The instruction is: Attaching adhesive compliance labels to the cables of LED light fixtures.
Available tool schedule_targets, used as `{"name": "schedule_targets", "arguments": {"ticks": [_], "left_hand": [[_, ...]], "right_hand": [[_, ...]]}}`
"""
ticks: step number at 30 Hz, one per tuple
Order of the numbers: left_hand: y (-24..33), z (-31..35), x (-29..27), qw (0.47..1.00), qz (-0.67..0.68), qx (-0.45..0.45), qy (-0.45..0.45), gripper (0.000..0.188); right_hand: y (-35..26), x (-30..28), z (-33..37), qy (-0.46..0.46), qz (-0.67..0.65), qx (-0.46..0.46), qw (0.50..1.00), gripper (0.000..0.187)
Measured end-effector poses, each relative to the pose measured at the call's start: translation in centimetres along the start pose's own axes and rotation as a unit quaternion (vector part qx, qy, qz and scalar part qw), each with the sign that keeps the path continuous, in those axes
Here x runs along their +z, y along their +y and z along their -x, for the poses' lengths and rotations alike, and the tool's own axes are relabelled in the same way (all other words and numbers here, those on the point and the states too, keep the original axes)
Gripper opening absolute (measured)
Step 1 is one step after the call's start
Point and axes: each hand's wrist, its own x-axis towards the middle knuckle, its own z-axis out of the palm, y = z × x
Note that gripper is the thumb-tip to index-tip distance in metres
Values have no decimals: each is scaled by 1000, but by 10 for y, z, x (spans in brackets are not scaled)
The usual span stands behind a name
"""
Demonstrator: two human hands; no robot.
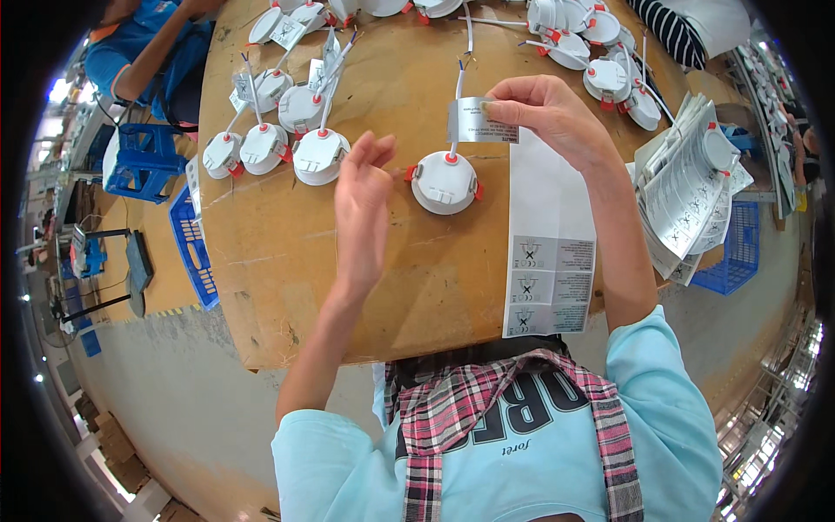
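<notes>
R hand (550, 120) had a silver label (474, 122) pinched btwn thumb & fingers, just beyond the lamp (443, 190); label lay left of its fingertips, long axis crosswise to the lamp's cable (452, 150); couldn't tell if wrapped fully round; L hand (361, 209), half-curled w/ nothing visible in it, was just left of the lamp, R nearer the label; label's fine print unreadable; label sheet (550, 209), right of the lamp, bore pictograms & tiny text; no brand legible.

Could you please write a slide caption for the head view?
Right hand pinching a silvery label at the cable of a round white fitting, left hand to its left.
</notes>
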Motion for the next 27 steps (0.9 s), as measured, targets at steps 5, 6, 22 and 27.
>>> {"name": "schedule_targets", "arguments": {"ticks": [5,6,22,27], "left_hand": [[10,-39,-4,993,71,-41,-86,93],[13,-44,-2,990,74,-33,-116,97],[24,-91,-3,963,-157,-147,-165,28],[6,-99,0,977,-116,-126,-123,23]], "right_hand": [[-11,13,10,-53,-110,-23,992,23],[-13,16,10,-80,-143,-39,986,19],[8,15,10,90,5,-8,996,23],[17,11,5,125,40,1,991,26]]}}
